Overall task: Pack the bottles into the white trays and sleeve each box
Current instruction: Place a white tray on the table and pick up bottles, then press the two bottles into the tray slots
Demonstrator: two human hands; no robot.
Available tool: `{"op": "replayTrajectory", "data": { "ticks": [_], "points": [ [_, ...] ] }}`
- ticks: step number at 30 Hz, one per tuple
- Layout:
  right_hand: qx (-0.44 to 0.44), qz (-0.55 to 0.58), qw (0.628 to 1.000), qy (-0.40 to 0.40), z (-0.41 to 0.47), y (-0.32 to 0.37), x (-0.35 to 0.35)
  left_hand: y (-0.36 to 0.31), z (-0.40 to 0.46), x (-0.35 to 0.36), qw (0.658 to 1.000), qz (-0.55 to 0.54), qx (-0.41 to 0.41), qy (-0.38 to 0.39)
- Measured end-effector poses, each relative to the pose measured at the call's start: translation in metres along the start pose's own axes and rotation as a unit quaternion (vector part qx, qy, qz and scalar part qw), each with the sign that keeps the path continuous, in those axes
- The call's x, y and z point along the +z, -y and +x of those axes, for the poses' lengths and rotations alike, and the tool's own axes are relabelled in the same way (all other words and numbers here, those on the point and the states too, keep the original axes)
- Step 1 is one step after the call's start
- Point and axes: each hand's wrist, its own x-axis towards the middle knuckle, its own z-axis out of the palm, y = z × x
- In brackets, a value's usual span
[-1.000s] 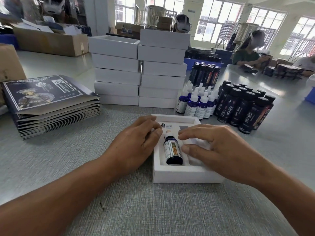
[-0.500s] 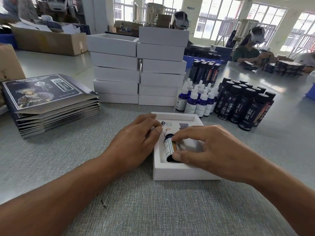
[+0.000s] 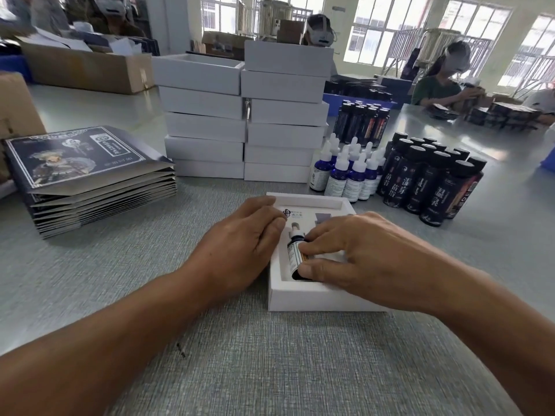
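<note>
Bottle: while your right hand (image 3: 360, 253) pinches it between thumb and fingers, the small dark dropper bottle (image 3: 295, 256) with its pale label lies in the white tray (image 3: 300, 298) slot.
Left hand: your left hand (image 3: 240, 244) rests relaxed against the tray's left edge, holding nothing.
Tray: on the counter (image 3: 270, 370).

Tray (image 3: 300, 298) at centre: matt white, smooth, looks like foam or card. Dropper bottle (image 3: 295, 257) in it: dark glossy glass, paper label. Table (image 3: 270, 370): grey, fine woven-look texture, matt. 10 o'clock: sleeves (image 3: 90, 172), printed card with slight sheen. 12: boxes (image 3: 240, 115), matt white card. 2: black bottles (image 3: 432, 184), glossy. 11: brown corrugated carton (image 3: 90, 67).
</note>
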Motion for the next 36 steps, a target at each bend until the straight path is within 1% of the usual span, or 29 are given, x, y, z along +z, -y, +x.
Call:
{"op": "replayTrajectory", "data": {
  "ticks": [3, 7, 11, 15, 17, 18, 19, 21, 22, 24, 25, 27, 28, 30, 34, 36],
  "points": [
    [-0.004, -0.022, 1.0, 0.015, -0.001, -0.001, 0.001, 0.0, 0.0, 0.001, 1.0, -0.002, 0.003, -0.002],
    [-0.006, 0.009, 1.0, 0.025, -0.003, -0.008, 0.004, 0.0, 0.0, 0.001, 1.0, -0.003, 0.002, -0.008],
    [0.019, 0.082, 0.996, -0.026, -0.006, -0.009, 0.012, 0.001, -0.001, 0.002, 1.0, -0.001, -0.001, -0.007],
    [0.019, 0.117, 0.991, -0.058, -0.014, -0.007, 0.016, 0.0, -0.003, -0.002, 1.0, -0.01, -0.012, 0.001],
    [0.02, 0.132, 0.989, -0.07, -0.017, -0.012, 0.018, -0.001, -0.007, -0.003, 1.0, -0.021, 0.001, 0.015],
    [0.035, 0.155, 0.984, -0.086, -0.02, -0.018, 0.015, -0.003, -0.008, -0.003, 0.999, -0.026, 0.011, 0.027],
    [0.055, 0.194, 0.973, -0.112, -0.021, -0.025, 0.01, -0.003, -0.01, -0.003, 0.999, -0.031, 0.014, 0.04],
    [0.119, 0.25, 0.939, -0.204, -0.022, -0.046, -0.005, -0.005, -0.011, -0.002, 0.997, -0.041, 0.017, 0.063],
    [0.168, 0.257, 0.917, -0.255, -0.024, -0.062, -0.011, -0.006, -0.011, -0.001, 0.997, -0.046, 0.017, 0.067],
    [0.282, 0.268, 0.859, -0.333, -0.028, -0.1, -0.018, -0.006, -0.009, 0.0, 0.997, -0.052, 0.019, 0.061],
    [0.336, 0.266, 0.83, -0.357, -0.031, -0.119, -0.018, -0.006, -0.008, 0.0, 0.997, -0.052, 0.022, 0.057],
    [0.418, 0.243, 0.791, -0.375, -0.036, -0.149, -0.013, -0.004, -0.007, 0.001, 0.997, -0.057, 0.023, 0.045],
    [0.443, 0.232, 0.78, -0.376, -0.037, -0.16, -0.009, -0.002, -0.007, 0.002, 0.997, -0.062, 0.023, 0.036],
    [0.464, 0.211, 0.773, -0.377, -0.035, -0.171, -0.005, -0.001, -0.007, 0.003, 0.997, -0.068, 0.021, 0.023],
    [0.478, 0.187, 0.785, -0.347, -0.018, -0.179, -0.001, -0.003, -0.007, 0.004, 0.997, -0.07, 0.023, 0.015],
    [0.482, 0.169, 0.786, -0.349, -0.012, -0.179, 0.001, -0.004, -0.007, 0.003, 0.997, -0.078, 0.025, 0.015]
  ]
}}
